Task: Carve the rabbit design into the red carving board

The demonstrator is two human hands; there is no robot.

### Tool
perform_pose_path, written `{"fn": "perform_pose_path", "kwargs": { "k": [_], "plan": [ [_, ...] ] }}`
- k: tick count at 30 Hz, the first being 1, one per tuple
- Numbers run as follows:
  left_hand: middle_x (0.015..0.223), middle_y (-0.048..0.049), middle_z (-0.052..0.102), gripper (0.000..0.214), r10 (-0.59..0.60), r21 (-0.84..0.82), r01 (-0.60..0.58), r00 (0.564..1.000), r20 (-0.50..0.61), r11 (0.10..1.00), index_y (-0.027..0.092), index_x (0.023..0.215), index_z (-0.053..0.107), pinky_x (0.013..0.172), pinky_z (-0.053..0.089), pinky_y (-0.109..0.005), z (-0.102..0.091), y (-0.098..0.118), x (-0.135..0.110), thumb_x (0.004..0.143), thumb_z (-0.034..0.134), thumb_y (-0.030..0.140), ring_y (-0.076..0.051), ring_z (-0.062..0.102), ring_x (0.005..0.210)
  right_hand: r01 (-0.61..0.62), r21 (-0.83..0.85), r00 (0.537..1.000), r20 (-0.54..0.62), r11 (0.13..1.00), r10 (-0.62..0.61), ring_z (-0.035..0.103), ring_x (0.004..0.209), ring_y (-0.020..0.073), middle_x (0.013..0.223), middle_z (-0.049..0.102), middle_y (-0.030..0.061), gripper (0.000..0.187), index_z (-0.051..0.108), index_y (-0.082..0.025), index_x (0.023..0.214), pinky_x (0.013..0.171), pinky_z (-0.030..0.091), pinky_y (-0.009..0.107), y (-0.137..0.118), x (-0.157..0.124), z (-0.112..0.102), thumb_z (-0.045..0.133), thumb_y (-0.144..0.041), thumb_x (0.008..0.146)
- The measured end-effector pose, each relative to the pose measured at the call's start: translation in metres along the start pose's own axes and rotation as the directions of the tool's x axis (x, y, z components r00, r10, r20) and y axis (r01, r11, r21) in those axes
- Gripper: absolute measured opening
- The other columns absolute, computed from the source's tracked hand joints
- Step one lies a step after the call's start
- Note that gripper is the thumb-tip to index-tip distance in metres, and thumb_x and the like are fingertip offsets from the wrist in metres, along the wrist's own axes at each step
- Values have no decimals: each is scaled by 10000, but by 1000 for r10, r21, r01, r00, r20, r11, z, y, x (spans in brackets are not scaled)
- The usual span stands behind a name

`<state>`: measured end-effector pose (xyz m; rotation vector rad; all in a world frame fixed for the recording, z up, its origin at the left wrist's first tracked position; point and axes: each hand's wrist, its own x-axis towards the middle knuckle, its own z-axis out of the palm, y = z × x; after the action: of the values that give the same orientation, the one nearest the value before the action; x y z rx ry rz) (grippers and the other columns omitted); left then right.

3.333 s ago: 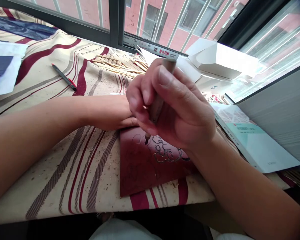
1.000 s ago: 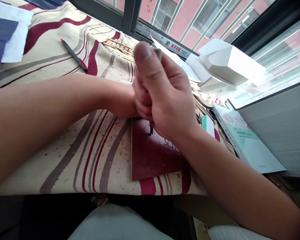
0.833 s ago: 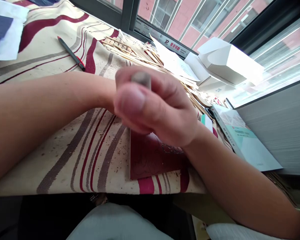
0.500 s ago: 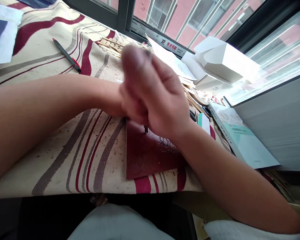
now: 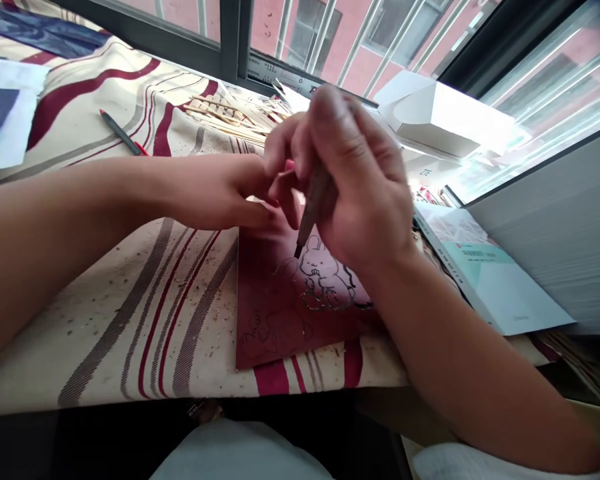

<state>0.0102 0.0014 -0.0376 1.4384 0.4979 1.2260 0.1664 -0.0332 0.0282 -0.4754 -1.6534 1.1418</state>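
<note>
A dark red board lies on the tablecloth, with cartoon animal outlines drawn in black across its face. My right hand is closed around a carving tool with a brown handle, held steeply with its narrow dark tip down at the board, beside a rabbit-like figure. From the left, my left hand lies over the board's far left part, thumb stretched out and apart from the fingers. Its fingertips are partly hidden near my right hand. The board's right side is covered by my right wrist.
A black and red pen lies at the upper left near a white and blue sheet. Thin wooden strips are piled by the window. White boxes and a pale green book stand to the right. Small crumbs dot the striped tablecloth.
My right hand has moved right and turned, bringing the carving tool into clear view with its tip at the board. My two hands, overlapping before, now show more separately. The view has shifted slightly.
</note>
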Motion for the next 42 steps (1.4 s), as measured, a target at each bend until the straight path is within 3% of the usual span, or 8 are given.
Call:
{"fn": "perform_pose_path", "kwargs": {
  "k": [6, 10, 15, 18, 27, 32, 36, 42],
  "plan": [
    [843, -28, 696, 131, -8, -15, 8, 999, 47, 1000, 233, 1056, 738, 760, 675, -360, 29, 39, 0, 997, 733, 350, -228, 781, 890, 109, -276, 988, 136, 955, -73, 698, 1218, 118, 1132, 743, -24, 231, 701, -222, 981, 1156, 539, 286, -29, 1, -13, 567, -321, 1140],
    [783, -19, 669, 45, -78, -12, 84, 964, 253, 996, 193, 885, 743, 698, 633, -277, 32, 58, 1, 923, 768, 193, -141, 691, 720, 44, -507, 983, 177, 861, 54, 507, 1558, 143, 1658, 533, -12, 306, 624, -316, 1442, 1333, 426, 337, -49, -34, -43, 569, -318, 1141],
    [834, -31, 704, 77, -115, -60, 140, 943, 311, 988, 199, 935, 758, 624, 599, -253, 30, 59, 5, 897, 727, 140, -132, 670, 690, 95, -910, 910, 243, 403, 335, 531, 1562, 386, 1701, 516, 80, 632, 487, -442, 1636, 1216, 570, 625, -61, -123, -116, 686, -436, 1036],
    [796, -23, 693, 119, -123, -88, 158, 942, 312, 984, 189, 888, 731, 608, 584, -235, 35, 60, 5, 855, 689, 82, -120, 666, 667, 103, -953, 884, 219, 285, 412, 537, 1566, 415, 1731, 496, 94, 654, 460, -448, 1657, 1190, 575, 688, -59, -156, -143, 677, -440, 1040],
    [716, -16, 649, 128, -114, -148, 175, 930, 350, 973, 175, 771, 710, 487, 468, -190, 43, 64, 4, 759, 696, 48, -84, 581, 578, 287, -861, 758, 472, 419, 450, 548, 1583, 356, 1743, 514, -5, 676, 483, -508, 1676, 1263, 502, 699, -54, -119, -158, 581, -221, 1072],
    [758, -17, 704, 146, -93, -156, 139, 957, 274, 978, 174, 782, 736, 545, 561, -197, 40, 62, 3, 778, 693, 34, -100, 666, 622, 206, -810, 732, 500, 549, 463, 482, 1632, 285, 1742, 518, -19, 607, 642, -429, 1582, 1306, 499, 539, -47, -88, -170, 532, -136, 1061],
    [783, -7, 716, 150, -74, -161, 116, 966, 249, 980, 181, 846, 719, 579, 596, -213, 39, 58, 3, 827, 710, 33, -109, 686, 631, 100, -854, 726, 413, 510, 550, 491, 1628, 321, 1799, 430, 1, 618, 685, -371, 1541, 1247, 560, 529, -48, -74, -165, 569, -149, 976],
    [771, -31, 694, 121, -59, -175, 100, 972, 229, 979, 175, 844, 733, 507, 481, -190, 41, 55, 5, 826, 722, 56, -96, 589, 612, -237, -920, 865, -54, 311, 498, 548, 1574, 398, 1678, 573, 192, 655, 551, -141, 1624, 1317, 441, 647, -11, -73, -110, 524, -444, 1045]
  ]
}}
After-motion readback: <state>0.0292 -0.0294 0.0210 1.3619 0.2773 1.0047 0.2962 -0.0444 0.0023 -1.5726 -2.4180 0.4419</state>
